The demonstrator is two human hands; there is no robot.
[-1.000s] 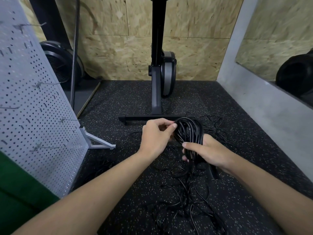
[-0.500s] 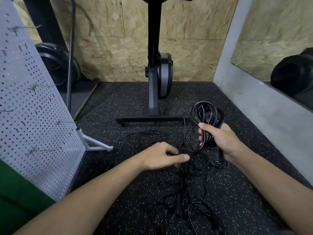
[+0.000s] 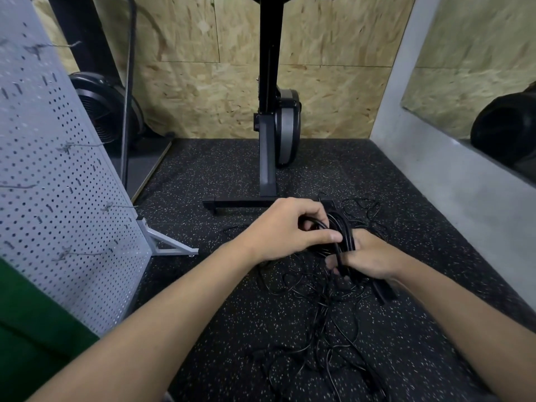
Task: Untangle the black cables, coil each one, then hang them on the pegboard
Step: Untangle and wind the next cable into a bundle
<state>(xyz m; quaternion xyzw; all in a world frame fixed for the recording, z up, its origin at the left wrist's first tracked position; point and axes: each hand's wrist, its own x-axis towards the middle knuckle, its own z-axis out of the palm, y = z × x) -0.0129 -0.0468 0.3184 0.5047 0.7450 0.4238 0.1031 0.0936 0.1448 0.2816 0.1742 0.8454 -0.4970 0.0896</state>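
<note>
Black coil, frame centre, gripped by right hand; left hand pinching one loop. Risk: snagging on floor tangle, coil unravelling.

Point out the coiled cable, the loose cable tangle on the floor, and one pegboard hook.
coiled cable (image 3: 344, 225), head view: middle of the bundled loops.
cable tangle (image 3: 339, 291), head view: dense strands on the floor.
pegboard hook (image 3: 87, 145), head view: middle of its wire shaft.

Left hand, right hand — both gripping cable coil
</note>
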